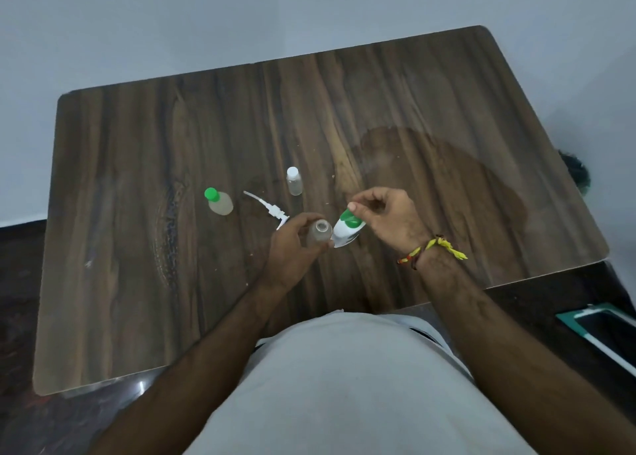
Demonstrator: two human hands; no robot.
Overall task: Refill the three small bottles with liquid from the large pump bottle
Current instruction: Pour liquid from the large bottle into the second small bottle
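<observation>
We see our left hand [292,244] with fingers clamped on an uncapped, cloudy small bottle [320,234] over the bench [137,179]. Our right hand [385,217] pinches the tilted white-and-green large bottle [347,229], its lower body hidden; whether liquid flows is unclear.

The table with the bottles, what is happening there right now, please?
A person is refilling small bottles. The left hand holds an uncapped small bottle upright on the wooden table. The right hand tilts the large white bottle with the green top toward its mouth. The pump head lies loose on the table. Two more small bottles stand capped farther back: a green-capped one and a white-capped one. Whether liquid is flowing cannot be seen.
</observation>
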